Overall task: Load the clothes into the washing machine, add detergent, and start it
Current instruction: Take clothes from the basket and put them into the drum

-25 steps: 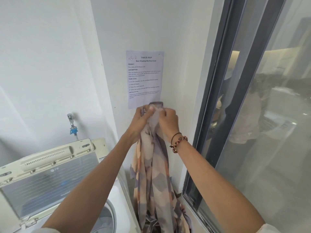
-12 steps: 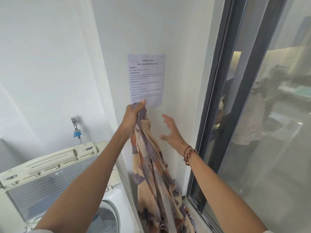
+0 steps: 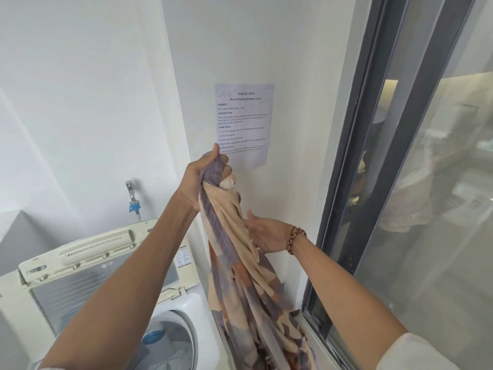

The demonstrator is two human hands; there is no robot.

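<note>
A long cloth (image 3: 240, 263), patterned in peach, lilac and rust, hangs in a bunched column down the middle of the frame, its lower folds running out of view at the bottom edge, right of the washer. The left hand (image 3: 205, 180), raised at centre frame, grasps the cloth's top end in a closed fist, thumb up, with a wad of fabric bulging out between the fingers. The right hand (image 3: 266, 233), lower and just right of the cloth, has its palm turned toward the fabric and its fingers bent against the cloth's right side; the fingertips are hidden behind the folds, so I cannot tell whether it truly grips. A beaded bracelet (image 3: 294, 237) circles that wrist.

At lower left stands the washer (image 3: 176, 311), a top loader whose lid (image 3: 88, 265) is propped up and back, showing the drum (image 3: 165, 343) with a blue disc on its floor. Above the lid, at left of centre, a tap (image 3: 132, 196) with a blue fitting juts from the white wall (image 3: 93, 102). A printed sheet (image 3: 244, 124) is stuck to the wall just above and behind the left fist. A dark-framed window (image 3: 373, 156) fills the right side of the frame, its glass carrying dim reflections.
</note>
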